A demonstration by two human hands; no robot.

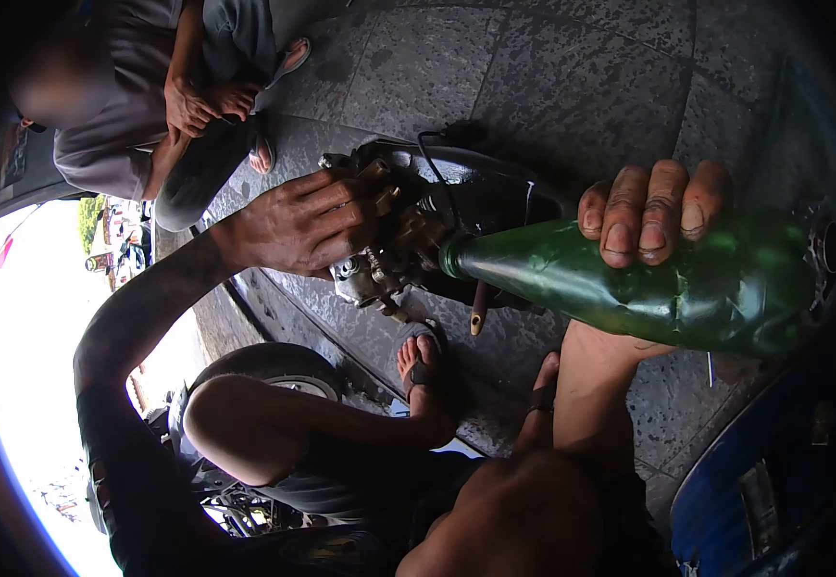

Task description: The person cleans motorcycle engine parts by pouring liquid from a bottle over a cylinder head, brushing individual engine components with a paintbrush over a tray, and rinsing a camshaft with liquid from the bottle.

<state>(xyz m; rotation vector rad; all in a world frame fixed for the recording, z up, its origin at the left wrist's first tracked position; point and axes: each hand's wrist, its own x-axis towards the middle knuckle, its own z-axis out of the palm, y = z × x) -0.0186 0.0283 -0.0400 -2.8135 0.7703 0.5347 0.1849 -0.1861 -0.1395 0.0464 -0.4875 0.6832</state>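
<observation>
A green plastic bottle [552, 274] lies nearly sideways in the air, its open mouth pointing left at a greasy metal engine part [403, 226]. Wrapped round the bottle's body is my right hand [653, 212], with four fingertips showing on the near side. My left hand [307, 221] grips the left side of the metal part, fingers curled over it and their tips partly hidden. Beneath the part is a black basin [495, 192] with a wet-looking surface. A thin dark tube or wire arches over the part. Any liquid at the bottle's mouth is too small to make out.
Another person [120, 115] sits at the upper left, hands together [201, 106]. Below left are a wheel [293, 370] and motorcycle parts. A metal ring-shaped piece [829, 247] lies at the far right, above a blue object [754, 481]. Grey tiles [427, 62] cover the floor.
</observation>
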